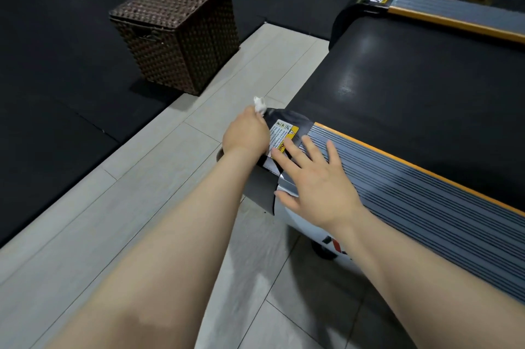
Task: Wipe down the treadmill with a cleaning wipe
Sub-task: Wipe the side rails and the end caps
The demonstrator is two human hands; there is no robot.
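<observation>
Partly hidden yellow label, perhaps "WARNING"

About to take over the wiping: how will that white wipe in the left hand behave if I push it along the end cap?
Probably floppy: the wipe sits crumpled in the left hand. Likely very light, so it should need pressing down. It may catch on the warning label edges.

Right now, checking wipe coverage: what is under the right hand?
The right hand lies flat on the treadmill's ribbed side rail and end cap, covering part of the yellow warning label. The surface beneath the palm is hidden.
</observation>
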